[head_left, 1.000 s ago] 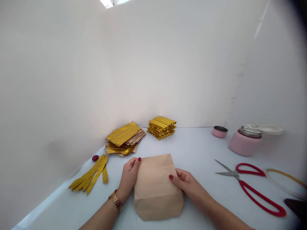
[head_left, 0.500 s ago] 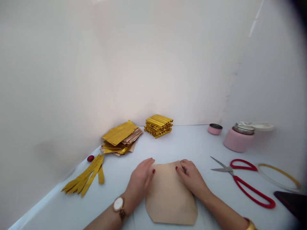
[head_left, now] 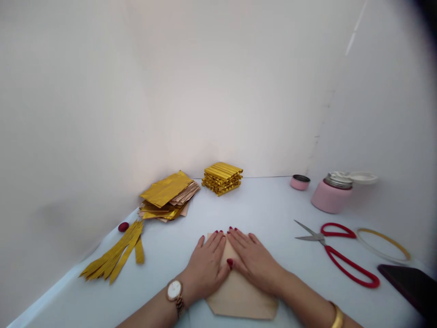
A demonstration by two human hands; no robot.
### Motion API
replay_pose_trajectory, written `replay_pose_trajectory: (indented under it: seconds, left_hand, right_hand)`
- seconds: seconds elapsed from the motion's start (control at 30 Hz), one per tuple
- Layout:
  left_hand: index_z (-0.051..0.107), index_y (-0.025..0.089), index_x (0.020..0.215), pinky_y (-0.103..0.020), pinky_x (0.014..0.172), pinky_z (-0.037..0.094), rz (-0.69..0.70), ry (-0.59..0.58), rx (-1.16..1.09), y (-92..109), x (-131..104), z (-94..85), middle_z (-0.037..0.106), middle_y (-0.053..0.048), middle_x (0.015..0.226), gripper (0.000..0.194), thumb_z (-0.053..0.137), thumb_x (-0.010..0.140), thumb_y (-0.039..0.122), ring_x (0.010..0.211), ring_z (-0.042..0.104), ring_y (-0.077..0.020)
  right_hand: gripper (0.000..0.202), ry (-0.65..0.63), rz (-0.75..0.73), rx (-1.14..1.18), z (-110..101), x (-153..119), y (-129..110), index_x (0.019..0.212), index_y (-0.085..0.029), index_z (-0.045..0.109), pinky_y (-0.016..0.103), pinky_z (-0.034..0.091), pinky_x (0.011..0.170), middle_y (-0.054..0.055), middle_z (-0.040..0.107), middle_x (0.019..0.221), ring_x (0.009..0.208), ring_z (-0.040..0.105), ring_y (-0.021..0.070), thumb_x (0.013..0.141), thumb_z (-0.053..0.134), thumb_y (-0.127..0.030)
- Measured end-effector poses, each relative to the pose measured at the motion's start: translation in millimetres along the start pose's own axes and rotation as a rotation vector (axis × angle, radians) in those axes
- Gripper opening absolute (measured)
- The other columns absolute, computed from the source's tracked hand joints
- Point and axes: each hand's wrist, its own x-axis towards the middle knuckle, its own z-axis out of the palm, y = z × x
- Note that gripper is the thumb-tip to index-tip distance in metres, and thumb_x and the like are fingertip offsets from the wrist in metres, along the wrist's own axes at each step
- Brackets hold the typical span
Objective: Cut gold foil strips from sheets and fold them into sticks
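A tan paper piece with slanted lower corners lies flat near the front middle of the table. My left hand rests palm down on its upper left, fingers stretched forward. On the upper right lies my right hand, also flat with extended fingers. The two thumbs come close together over the middle of the paper. Beyond the hands stands a stack of folded gold strips. To its left is a pile of gold and tan sheets.
Cut gold strips and a dark red oval object lie at left. On the right are open red-handled scissors, a pink jar, its pink lid, a tape ring and a dark flat object.
Both hands have moved inward over the paper and now lie flat on it, where before they were at its upper edges. The view has shifted slightly.
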Motion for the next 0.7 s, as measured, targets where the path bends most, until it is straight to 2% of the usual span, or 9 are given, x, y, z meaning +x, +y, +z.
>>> replay_pose_trajectory:
  seconds: [0.17, 0.27, 0.4, 0.47, 0.53, 0.63, 0.7]
  left_hand:
    - [0.031, 0.011, 0.136, -0.051, 0.102, 0.024, -0.054, 0.027, 0.044, -14.5, -4.1, -3.4, 0.029, -0.015, 0.142, 0.056, 0.031, 0.09, 0.044, 0.13, 0.026, -0.0276]
    - [0.034, 0.011, 0.134, -0.054, 0.103, 0.018, -0.057, 0.056, 0.056, -8.2, -1.3, -5.3, 0.028, -0.016, 0.142, 0.052, 0.029, 0.091, 0.039, 0.131, 0.024, -0.0285]
    - [0.027, 0.015, 0.137, -0.045, 0.105, 0.02, 0.088, 0.026, 0.01, 4.3, 14.8, -1.0, 0.027, -0.011, 0.144, 0.056, 0.028, 0.091, 0.046, 0.132, 0.022, -0.0236]
    - [0.027, 0.016, 0.137, -0.045, 0.104, 0.021, 0.075, 0.012, 0.004, 1.8, 27.3, 2.3, 0.027, -0.011, 0.144, 0.057, 0.028, 0.09, 0.047, 0.132, 0.022, -0.0237]
    - [0.026, 0.014, 0.137, -0.047, 0.103, 0.021, 0.037, 0.025, 0.01, -5.2, 40.1, 4.9, 0.025, -0.012, 0.144, 0.056, 0.026, 0.091, 0.045, 0.132, 0.02, -0.0251]
    - [0.026, 0.013, 0.137, -0.049, 0.102, 0.021, 0.002, 0.043, 0.019, -13.8, 54.4, 8.2, 0.024, -0.014, 0.144, 0.056, 0.026, 0.091, 0.044, 0.132, 0.02, -0.0268]
    - [0.027, 0.013, 0.138, -0.049, 0.102, 0.02, -0.007, 0.053, 0.025, -15.7, 58.3, 10.4, 0.024, -0.014, 0.145, 0.055, 0.026, 0.091, 0.043, 0.132, 0.02, -0.0265]
  right_hand:
    - [0.057, 0.024, 0.115, -0.044, -5.7, -12.2, 30.2, 0.138, -0.015, 0.029, 0.053, 0.026, 0.1, 0.012, 0.027, 0.143, 0.13, 0.026, 0.027, 0.091, 0.025, -0.047]
    - [0.057, 0.033, 0.129, -0.056, -4.5, -14.7, 31.4, 0.138, -0.017, 0.028, 0.052, 0.026, 0.1, 0.01, 0.027, 0.143, 0.13, 0.026, 0.0264, 0.09, 0.026, -0.048]
    - [0.055, 0.042, 0.143, -0.07, -3.5, -11.6, 35.3, 0.137, -0.021, 0.03, 0.049, 0.027, 0.101, 0.008, 0.03, 0.143, 0.13, 0.028, 0.0243, 0.089, 0.029, -0.048]
    - [0.054, 0.059, 0.177, -0.08, -5.6, -8.7, 43.1, 0.137, -0.021, 0.032, 0.05, 0.028, 0.1, 0.008, 0.032, 0.142, 0.129, 0.029, 0.0243, 0.09, 0.029, -0.047]
    - [0.054, 0.096, 0.243, -0.096, -8.6, -5.7, 49.3, 0.137, -0.015, 0.032, 0.054, 0.028, 0.097, 0.012, 0.032, 0.141, 0.129, 0.029, 0.0275, 0.091, 0.027, -0.043]
    - [0.055, 0.161, 0.299, -0.119, -10.9, -2.8, 44.2, 0.138, -0.009, 0.026, 0.056, 0.024, 0.099, 0.015, 0.024, 0.144, 0.132, 0.021, 0.0284, 0.092, 0.023, -0.038]
    - [0.054, 0.154, 0.22, -0.109, -9.4, -2.5, 32.7, 0.14, -0.015, 0.023, 0.048, 0.022, 0.104, 0.008, 0.021, 0.146, 0.133, 0.018, 0.0226, 0.091, 0.026, -0.039]
